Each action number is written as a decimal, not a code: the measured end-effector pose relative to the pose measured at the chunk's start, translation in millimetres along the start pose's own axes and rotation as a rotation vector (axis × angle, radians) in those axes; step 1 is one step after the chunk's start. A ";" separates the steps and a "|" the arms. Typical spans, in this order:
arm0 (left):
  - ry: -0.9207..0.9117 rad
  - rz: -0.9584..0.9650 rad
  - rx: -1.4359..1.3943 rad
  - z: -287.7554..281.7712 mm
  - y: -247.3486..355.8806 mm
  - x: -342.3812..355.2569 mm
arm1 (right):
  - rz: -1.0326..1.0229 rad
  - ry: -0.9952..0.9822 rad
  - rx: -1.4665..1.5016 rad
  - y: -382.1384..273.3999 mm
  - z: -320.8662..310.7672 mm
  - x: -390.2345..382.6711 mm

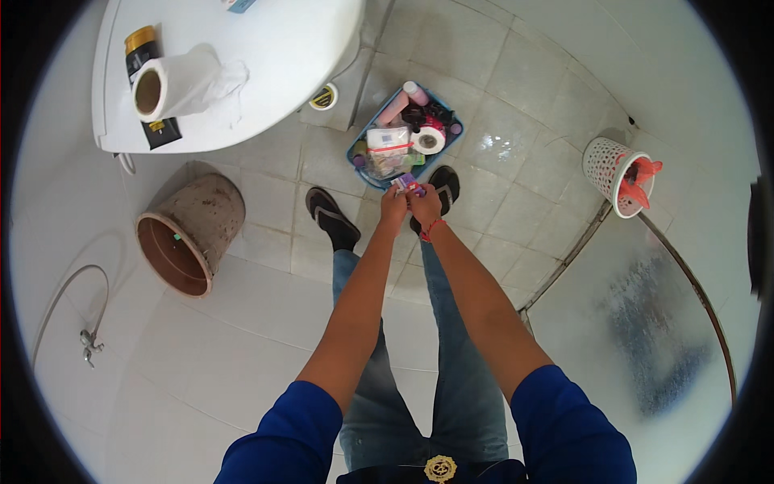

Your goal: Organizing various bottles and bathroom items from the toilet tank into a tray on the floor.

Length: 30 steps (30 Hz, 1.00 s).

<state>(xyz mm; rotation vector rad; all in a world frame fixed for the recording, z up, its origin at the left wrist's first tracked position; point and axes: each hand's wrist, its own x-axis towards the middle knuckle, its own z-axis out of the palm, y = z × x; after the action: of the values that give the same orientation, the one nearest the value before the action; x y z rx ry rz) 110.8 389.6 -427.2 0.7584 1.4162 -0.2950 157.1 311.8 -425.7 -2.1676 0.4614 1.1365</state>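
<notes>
My left hand [393, 206] and my right hand [426, 208] are close together in front of me, both closed on a small purple, white and red packet [409, 185]. Its exact kind is too small to make out. A red band circles my right wrist. Just beyond the packet, a blue basket [351, 152] stands on the tiled floor. Inside it lie a white roll [427, 140], a pink bottle [415, 93], a clear plastic bag with a red strip [390, 145] and several other small items. My fingertips are partly hidden by the packet.
At the upper left, a white surface [266, 89] bears a tissue roll [173, 85] and a black tube with a gold cap [140, 44]. A brown bucket [205, 210] lies tipped below it. A white perforated bin [605, 165] with a red bag stands right. A round yellow-black container [324, 98] is near the basket.
</notes>
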 end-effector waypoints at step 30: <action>-0.169 0.081 0.015 -117.9 85.6 -141.7 | -0.392 -0.419 0.311 -149.2 -91.3 -116.9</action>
<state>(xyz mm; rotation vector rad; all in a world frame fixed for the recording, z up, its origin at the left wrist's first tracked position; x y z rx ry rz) 47.7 491.8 -263.2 0.7821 1.2227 -0.2999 230.4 360.8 -234.6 -1.6038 0.0184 1.1625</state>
